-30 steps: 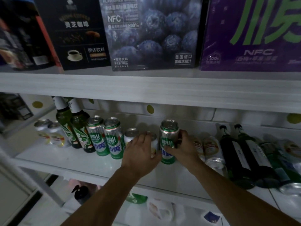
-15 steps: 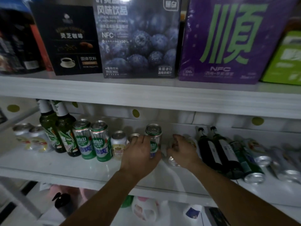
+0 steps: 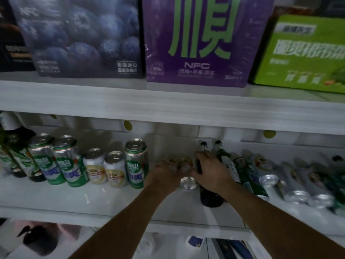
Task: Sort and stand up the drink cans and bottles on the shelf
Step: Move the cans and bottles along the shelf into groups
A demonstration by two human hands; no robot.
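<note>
Just right of the standing tall green can [image 3: 136,163], the left hand [image 3: 164,177] covers a lying small can [image 3: 171,164]; its grip is hidden. The right hand [image 3: 211,173] curls round a lying dark bottle [image 3: 211,198] further right. Bare shelf [image 3: 93,200] runs from the tall can to the front edge. Above it, a purple box [image 3: 197,43] reads "NFC".

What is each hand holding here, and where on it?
The left hand rests on the near end of one lying can; the right hand lies over the dark bottle beside a second can. Whether either grips cannot be told.
</note>
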